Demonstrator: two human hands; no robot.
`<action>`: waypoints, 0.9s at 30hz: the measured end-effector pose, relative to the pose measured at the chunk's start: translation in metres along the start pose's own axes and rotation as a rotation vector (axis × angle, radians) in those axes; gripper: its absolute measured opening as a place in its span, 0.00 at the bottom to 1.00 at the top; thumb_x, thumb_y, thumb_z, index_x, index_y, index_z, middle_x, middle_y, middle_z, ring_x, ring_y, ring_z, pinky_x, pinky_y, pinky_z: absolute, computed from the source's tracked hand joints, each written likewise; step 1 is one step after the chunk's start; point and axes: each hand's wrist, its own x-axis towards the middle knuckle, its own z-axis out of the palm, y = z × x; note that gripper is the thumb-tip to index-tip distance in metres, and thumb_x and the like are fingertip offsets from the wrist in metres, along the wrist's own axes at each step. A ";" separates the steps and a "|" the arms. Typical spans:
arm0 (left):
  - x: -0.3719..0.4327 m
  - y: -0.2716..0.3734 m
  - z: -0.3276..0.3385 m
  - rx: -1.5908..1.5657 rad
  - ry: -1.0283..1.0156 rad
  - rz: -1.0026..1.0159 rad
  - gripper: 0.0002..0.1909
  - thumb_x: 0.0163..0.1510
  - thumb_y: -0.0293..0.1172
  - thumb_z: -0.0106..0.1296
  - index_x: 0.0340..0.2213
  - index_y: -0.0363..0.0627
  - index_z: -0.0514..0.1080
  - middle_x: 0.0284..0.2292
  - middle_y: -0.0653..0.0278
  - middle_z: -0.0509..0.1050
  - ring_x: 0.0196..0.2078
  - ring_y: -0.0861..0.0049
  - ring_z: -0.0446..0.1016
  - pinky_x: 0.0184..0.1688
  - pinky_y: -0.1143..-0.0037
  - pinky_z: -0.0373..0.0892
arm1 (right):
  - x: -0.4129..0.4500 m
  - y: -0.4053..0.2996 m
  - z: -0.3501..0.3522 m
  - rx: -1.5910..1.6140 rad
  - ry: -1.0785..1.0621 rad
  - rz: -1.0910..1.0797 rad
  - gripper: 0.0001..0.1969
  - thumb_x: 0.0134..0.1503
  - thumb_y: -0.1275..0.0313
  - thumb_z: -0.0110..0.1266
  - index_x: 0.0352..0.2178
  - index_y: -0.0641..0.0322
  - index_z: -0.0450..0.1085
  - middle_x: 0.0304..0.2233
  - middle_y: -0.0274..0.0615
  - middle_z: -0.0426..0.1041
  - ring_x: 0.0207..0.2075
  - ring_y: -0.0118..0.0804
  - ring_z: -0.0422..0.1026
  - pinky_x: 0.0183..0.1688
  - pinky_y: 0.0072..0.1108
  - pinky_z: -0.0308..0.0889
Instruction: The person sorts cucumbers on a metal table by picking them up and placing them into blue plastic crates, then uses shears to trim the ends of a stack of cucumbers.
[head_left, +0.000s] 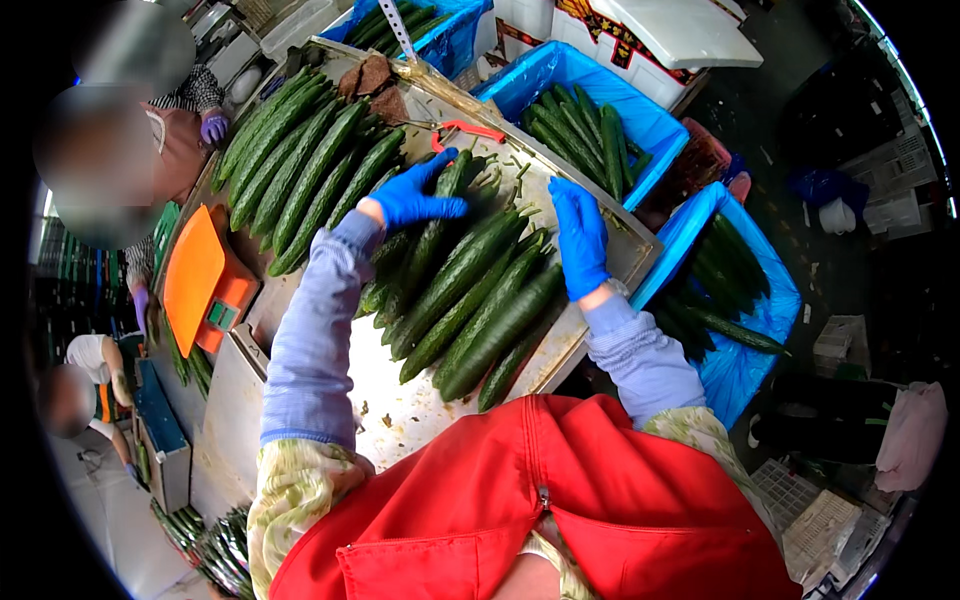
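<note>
My left hand (416, 196), in a blue glove, is over the stem ends of the cucumbers (457, 285) on the metal table (382, 420), thumb and fingers spread; whether it touches one is unclear. My right hand (581, 236), also blue-gloved, is raised beside the right end of that pile, fingers together and nothing seen in it. One cucumber at the pile's near right is blurred. A second pile of cucumbers (300, 165) lies at the table's upper left. Red-handled cutters (472, 131) rest behind my left hand, near cut stems (521, 176).
Past the table's raised edge stand blue-lined crates (660, 135) of cucumbers; another blue-lined crate (757, 367) is at the right. An orange scale (199, 277) stands left. Co-workers are at the left, one with a purple-gloved hand (214, 127) near the far pile. White foam boxes (645, 60) are behind.
</note>
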 end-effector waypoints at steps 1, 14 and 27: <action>-0.003 -0.002 0.005 0.050 -0.029 0.088 0.56 0.39 0.50 0.64 0.61 0.45 0.42 0.60 0.50 0.50 0.62 0.69 0.48 0.62 0.72 0.47 | -0.006 0.007 -0.006 -0.118 -0.027 -0.044 0.12 0.59 0.71 0.46 0.44 0.65 0.66 0.45 0.39 0.69 0.47 0.29 0.67 0.51 0.20 0.61; -0.060 0.003 0.031 0.238 0.224 0.155 0.43 0.50 0.33 0.55 0.60 0.42 0.43 0.61 0.54 0.49 0.63 0.67 0.47 0.62 0.74 0.44 | 0.092 0.035 0.051 0.598 -0.555 0.194 0.25 0.58 0.61 0.49 0.54 0.63 0.58 0.52 0.46 0.63 0.54 0.33 0.61 0.54 0.21 0.57; -0.113 -0.042 0.013 -0.322 0.252 -0.024 0.41 0.42 0.09 0.43 0.59 0.40 0.48 0.62 0.61 0.46 0.65 0.76 0.40 0.64 0.76 0.36 | 0.110 0.063 0.086 0.319 -0.772 0.121 0.18 0.62 0.58 0.38 0.43 0.58 0.68 0.37 0.37 0.72 0.43 0.27 0.69 0.45 0.18 0.62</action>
